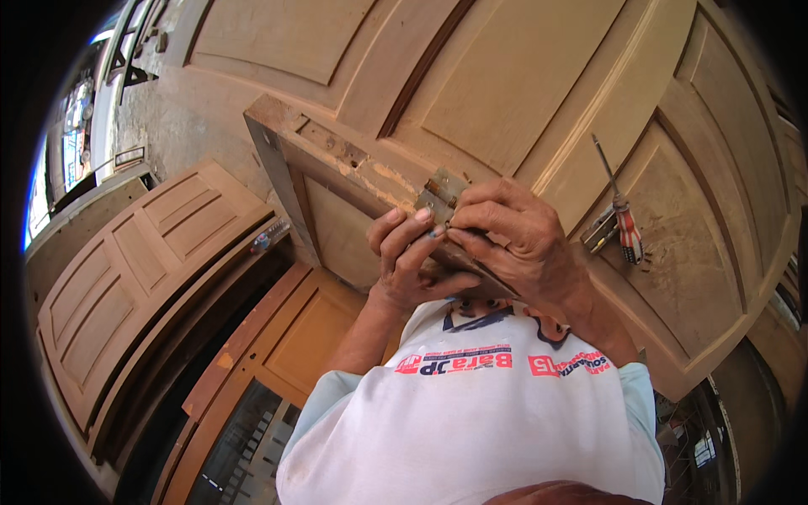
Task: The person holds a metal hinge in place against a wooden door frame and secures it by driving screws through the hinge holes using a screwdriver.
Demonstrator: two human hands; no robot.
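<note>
A metal hinge (443,192) lies on the narrow edge of a wooden door leaf (337,156), just beyond my fingertips. My left hand (411,252) wraps that edge, its fingers by the hinge and its thumb on the near side. Against the hinge's near end, my right hand (522,236) has thumb and fingers pinched together; whatever sits between them is too small or hidden to name. The fingertips of both hands nearly meet. To the right, a screwdriver (627,223) with a red and white handle rests on a large panelled door (513,93), beside another metal hinge (599,230).
A few small screws (645,263) are scattered near the screwdriver handle. More panelled doors (151,261) are stacked at the left, with a small clear item (269,236) at their edge. An orange-brown door with glass (278,353) lies lower left. Concrete floor (185,126) shows at the far left.
</note>
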